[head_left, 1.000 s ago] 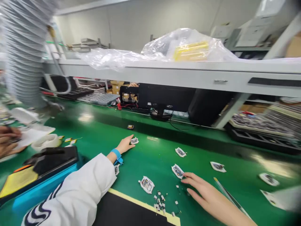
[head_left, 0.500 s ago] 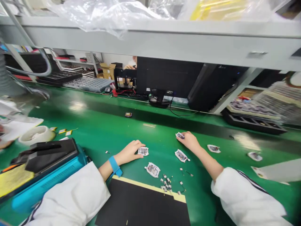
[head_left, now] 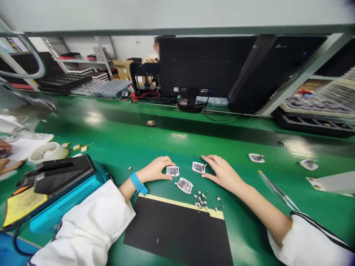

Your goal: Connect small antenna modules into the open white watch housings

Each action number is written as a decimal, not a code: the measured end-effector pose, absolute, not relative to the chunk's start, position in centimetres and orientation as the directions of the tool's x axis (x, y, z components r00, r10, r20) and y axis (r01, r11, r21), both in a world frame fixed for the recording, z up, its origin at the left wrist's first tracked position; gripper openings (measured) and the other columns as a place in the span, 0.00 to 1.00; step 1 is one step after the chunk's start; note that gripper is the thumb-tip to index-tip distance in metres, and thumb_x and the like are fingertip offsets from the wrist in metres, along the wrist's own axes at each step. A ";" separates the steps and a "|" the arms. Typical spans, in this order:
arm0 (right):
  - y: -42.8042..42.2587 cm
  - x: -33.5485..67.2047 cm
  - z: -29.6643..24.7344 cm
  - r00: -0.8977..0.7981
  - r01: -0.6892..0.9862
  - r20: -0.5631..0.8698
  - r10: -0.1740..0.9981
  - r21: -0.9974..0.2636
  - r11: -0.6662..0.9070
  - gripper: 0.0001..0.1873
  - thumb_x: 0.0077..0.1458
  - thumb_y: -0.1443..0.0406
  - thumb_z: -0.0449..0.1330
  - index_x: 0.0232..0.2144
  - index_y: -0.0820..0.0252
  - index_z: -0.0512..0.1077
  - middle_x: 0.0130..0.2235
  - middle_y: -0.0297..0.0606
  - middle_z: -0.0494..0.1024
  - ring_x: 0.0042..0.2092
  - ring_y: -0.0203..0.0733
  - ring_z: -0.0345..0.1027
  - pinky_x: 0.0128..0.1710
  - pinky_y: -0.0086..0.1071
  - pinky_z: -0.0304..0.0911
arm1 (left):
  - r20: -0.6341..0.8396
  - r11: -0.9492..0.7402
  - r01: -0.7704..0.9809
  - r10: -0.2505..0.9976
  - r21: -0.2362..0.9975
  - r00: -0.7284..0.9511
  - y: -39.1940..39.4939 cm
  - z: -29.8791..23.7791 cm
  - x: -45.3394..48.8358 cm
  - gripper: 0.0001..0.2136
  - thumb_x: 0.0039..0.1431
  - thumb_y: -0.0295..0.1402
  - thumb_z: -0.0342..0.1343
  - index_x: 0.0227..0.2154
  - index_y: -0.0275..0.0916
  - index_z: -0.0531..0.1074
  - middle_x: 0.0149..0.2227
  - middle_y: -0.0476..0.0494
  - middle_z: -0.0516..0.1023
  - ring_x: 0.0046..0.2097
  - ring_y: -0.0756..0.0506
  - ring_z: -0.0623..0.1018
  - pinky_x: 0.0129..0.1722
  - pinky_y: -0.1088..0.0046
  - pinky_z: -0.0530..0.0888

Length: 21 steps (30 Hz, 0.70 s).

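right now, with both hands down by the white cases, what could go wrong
The left-hand white case sits close to the lower white case, so the left hand might knock them together. Small loose parts lie clustered near the right hand; a stray sweep could scatter them. The right-hand white case looks uncovered, so a slip might damage its insides.

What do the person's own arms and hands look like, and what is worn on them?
The left hand and the right hand wear no gloves. A flat, bright blue wristband is worn on the left only. The left arm has a loose white fabric sleeve; the right has a dark-striped white fabric sleeve.
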State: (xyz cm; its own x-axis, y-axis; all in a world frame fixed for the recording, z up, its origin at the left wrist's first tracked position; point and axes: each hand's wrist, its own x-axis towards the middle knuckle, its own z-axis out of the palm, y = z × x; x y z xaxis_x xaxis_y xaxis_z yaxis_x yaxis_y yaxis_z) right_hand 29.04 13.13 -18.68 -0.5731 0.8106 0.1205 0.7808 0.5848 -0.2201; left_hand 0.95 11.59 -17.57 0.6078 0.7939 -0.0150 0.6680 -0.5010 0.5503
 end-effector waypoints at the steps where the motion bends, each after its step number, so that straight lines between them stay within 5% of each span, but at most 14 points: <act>1: 13.2 29.8 -18.7 -0.554 0.790 0.137 0.821 -0.223 0.571 0.31 0.50 0.53 0.53 0.53 0.62 0.56 0.47 0.46 0.62 0.48 0.49 0.57 0.48 0.43 0.57 | -0.023 -0.499 0.670 0.793 0.550 0.609 11.6 -17.4 1.0 0.22 0.46 0.38 0.59 0.45 0.40 0.65 0.41 0.44 0.68 0.43 0.45 0.68 0.43 0.71 0.65; 8: 13.2 33.5 -18.7 -0.615 0.734 0.092 0.783 -0.299 0.610 0.17 0.55 0.61 0.47 0.46 0.60 0.63 0.46 0.43 0.64 0.47 0.42 0.60 0.47 0.35 0.61 | -0.034 -0.443 0.751 0.851 0.489 0.524 10.0 -15.5 -1.4 0.24 0.49 0.34 0.55 0.51 0.41 0.57 0.49 0.44 0.63 0.51 0.44 0.64 0.51 0.68 0.62; 13: 9.8 32.6 -16.9 -0.635 0.665 0.253 0.730 -0.301 0.683 0.14 0.56 0.61 0.48 0.44 0.57 0.65 0.44 0.40 0.67 0.47 0.41 0.62 0.47 0.36 0.60 | -0.026 -0.370 0.873 0.917 0.318 0.398 6.3 -14.7 -3.4 0.20 0.51 0.34 0.53 0.48 0.39 0.60 0.47 0.43 0.65 0.48 0.44 0.67 0.48 0.66 0.66; 21: 5.8 29.4 -16.8 -0.737 0.631 -0.011 0.676 -0.369 0.682 0.15 0.57 0.64 0.47 0.46 0.59 0.64 0.41 0.41 0.67 0.42 0.40 0.63 0.40 0.34 0.63 | 0.140 -0.745 0.636 0.664 0.202 0.734 4.8 -17.0 4.6 0.15 0.58 0.26 0.42 0.48 0.37 0.60 0.51 0.44 0.63 0.53 0.45 0.63 0.53 0.66 0.64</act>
State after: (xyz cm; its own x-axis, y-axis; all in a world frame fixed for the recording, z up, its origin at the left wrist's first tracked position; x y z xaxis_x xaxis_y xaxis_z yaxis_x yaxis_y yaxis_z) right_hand 29.42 5.79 -16.81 -0.7369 0.6759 -0.0108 0.6311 0.6822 -0.3691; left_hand 4.65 4.75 -17.01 0.7341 0.6644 0.1399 0.6357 -0.7450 0.2024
